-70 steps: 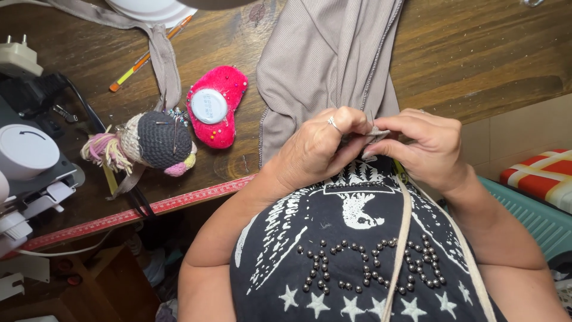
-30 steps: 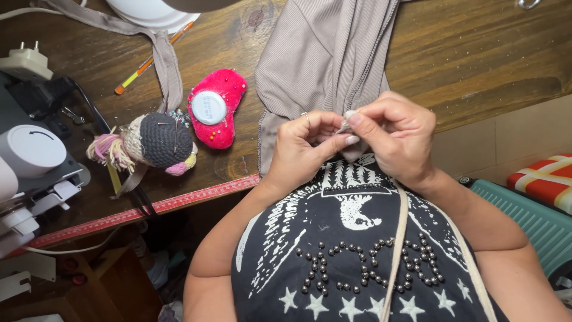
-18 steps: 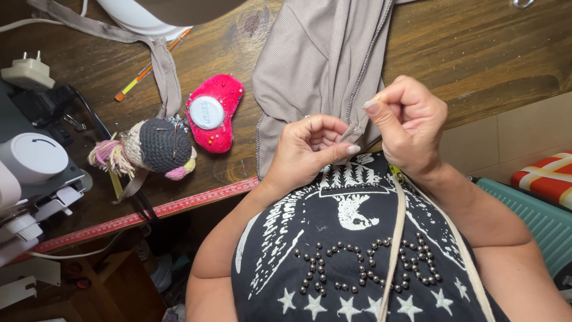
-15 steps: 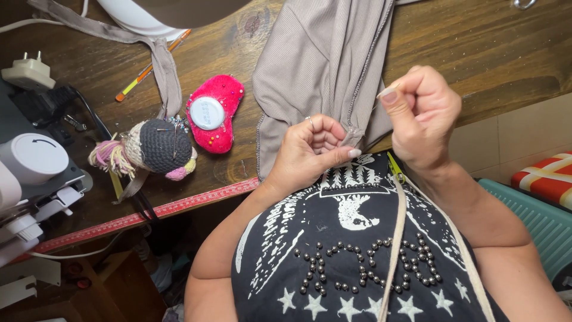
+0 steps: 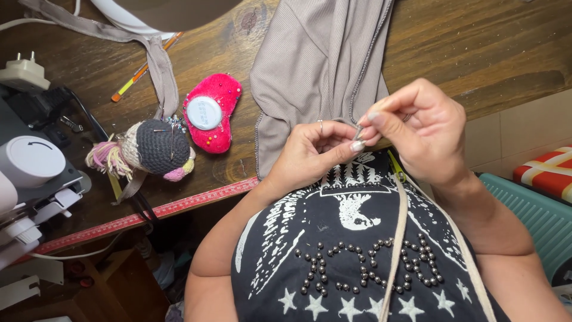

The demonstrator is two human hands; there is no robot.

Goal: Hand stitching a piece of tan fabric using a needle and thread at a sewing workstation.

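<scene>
Head view: soft, limp grey ribbed fabric [image 5: 322, 65], draped off the bench [image 5: 488, 42] edge, is pinched at its hem by left hand [image 5: 310, 155] and right hand [image 5: 420, 134], fingertips together; best gripped at the hem.

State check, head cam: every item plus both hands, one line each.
left hand: pinching the hem of the grey fabric.
right hand: fingertips pinched above the hem; needle too small to confirm.
grey fabric: draped off the table edge, bunched.
pink pincushion: flat on table, pins stuck in.
crochet doll head: on its side, pins in.
red tape measure: stretched along table edge.
</scene>
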